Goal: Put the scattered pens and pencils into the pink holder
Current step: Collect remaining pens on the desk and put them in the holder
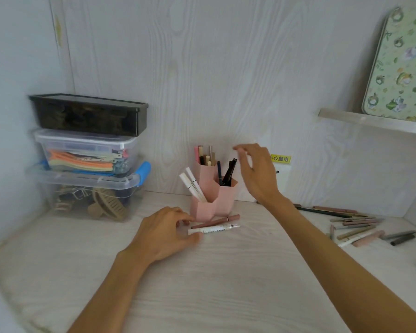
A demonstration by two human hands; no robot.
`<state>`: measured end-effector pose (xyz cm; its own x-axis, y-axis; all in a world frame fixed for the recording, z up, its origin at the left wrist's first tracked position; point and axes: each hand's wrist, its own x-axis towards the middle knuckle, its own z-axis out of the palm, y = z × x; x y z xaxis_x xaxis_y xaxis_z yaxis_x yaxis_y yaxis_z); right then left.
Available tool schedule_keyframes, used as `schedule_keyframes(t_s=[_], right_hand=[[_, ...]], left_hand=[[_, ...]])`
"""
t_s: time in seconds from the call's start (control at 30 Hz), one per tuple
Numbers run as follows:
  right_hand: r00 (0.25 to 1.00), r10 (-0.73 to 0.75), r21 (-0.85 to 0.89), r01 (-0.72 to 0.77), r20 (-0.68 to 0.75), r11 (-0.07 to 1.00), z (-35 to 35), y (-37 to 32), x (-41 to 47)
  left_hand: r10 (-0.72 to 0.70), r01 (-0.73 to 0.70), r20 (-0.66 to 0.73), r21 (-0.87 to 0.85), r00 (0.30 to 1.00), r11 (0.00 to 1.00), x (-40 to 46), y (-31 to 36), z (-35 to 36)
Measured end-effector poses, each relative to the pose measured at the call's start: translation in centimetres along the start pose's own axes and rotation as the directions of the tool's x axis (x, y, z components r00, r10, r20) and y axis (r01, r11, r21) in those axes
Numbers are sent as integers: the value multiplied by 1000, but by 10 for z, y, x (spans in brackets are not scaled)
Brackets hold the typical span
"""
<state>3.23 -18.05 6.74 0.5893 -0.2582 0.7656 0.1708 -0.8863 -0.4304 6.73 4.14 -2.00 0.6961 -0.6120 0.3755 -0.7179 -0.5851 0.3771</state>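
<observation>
The pink holder (211, 203) stands by the back wall with several pens upright in its compartments. Two white pens (193, 187) lean out of its front left part. Just in front of it lie a brown pencil (216, 221) and a white pen (214, 230) on the desk. My left hand (165, 233) rests low on the desk with its fingertips at the white pen's left end; whether they pinch it is unclear. My right hand (256, 173) hovers beside and above the holder's right side, fingers spread, holding nothing. A scatter of pens and pencils (353, 227) lies at the right.
Three stacked plastic boxes (89, 155) fill the back left corner. A shelf (370, 121) at the upper right carries a green patterned tin (401, 68). A yellow label (279, 158) and a wall socket sit behind my right hand. The white desk (226, 284) spreads out in front.
</observation>
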Motion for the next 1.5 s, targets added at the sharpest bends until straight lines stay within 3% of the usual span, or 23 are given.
schedule_keyframes(t_s=[0.07, 0.13, 0.23, 0.3, 0.4, 0.53, 0.63, 0.7, 0.8, 0.9, 1.0, 1.1, 1.2, 1.33, 1.43, 1.5], right_hand=[[996, 91, 29, -91, 1, 995, -9, 14, -22], [971, 141, -23, -139, 195, 990, -15, 31, -45], [835, 139, -83, -113, 533, 990, -15, 53, -73], [768, 130, -138, -55, 627, 989, -12, 61, -84], [786, 106, -191, 16, 609, 981, -8, 64, -88], [849, 80, -116, -23, 523, 993, -12, 66, -87], [865, 144, 16, -173, 481, 985, -15, 68, -87], [861, 226, 131, -316, 456, 940, -16, 69, -87], [858, 294, 223, -412, 422, 884, -14, 72, -85], [860, 344, 319, -470, 377, 823, -15, 72, -84], [836, 418, 444, -545, 356, 711, -20, 70, -80], [787, 493, 520, -615, 370, 592, -24, 68, -76], [773, 533, 597, -619, 345, 510, -29, 67, -73], [770, 551, 619, -611, 321, 494, -31, 68, -73], [772, 562, 614, -604, 295, 507, -32, 67, -73], [772, 574, 623, -597, 273, 506, -33, 66, -73]], left_hand=[[-24, 24, -5, -24, 1000, 999, 0, 1, -3], [-64, 62, -23, -56, 998, 997, -1, 1, -7], [-70, 70, -4, -29, 998, 997, -2, 0, -8], [-64, 65, 37, -23, 997, 998, -3, 0, -6], [-61, 65, 31, -133, 998, 989, -2, 0, -5], [-117, 30, -154, -478, 981, 878, 2, 6, -8], [-183, -71, -304, -666, 935, 743, 5, 20, -13], [-263, -137, -434, -698, 862, 703, 11, 30, -20], [-287, -242, -621, -626, 729, 742, 32, 52, -35], [-226, -297, -709, -532, 668, 793, 55, 82, -49], [-159, -242, -714, -426, 682, 872, 72, 104, -45], [-28, -90, -686, -135, 727, 987, 78, 106, -29], [-2, 19, -611, 20, 792, 1000, 80, 99, -15], [96, 13, -500, 211, 861, 977, 76, 87, -3], [210, -57, -495, 305, 843, 951, 70, 82, -3], [167, -33, -538, 251, 826, 968, 59, 76, 2]])
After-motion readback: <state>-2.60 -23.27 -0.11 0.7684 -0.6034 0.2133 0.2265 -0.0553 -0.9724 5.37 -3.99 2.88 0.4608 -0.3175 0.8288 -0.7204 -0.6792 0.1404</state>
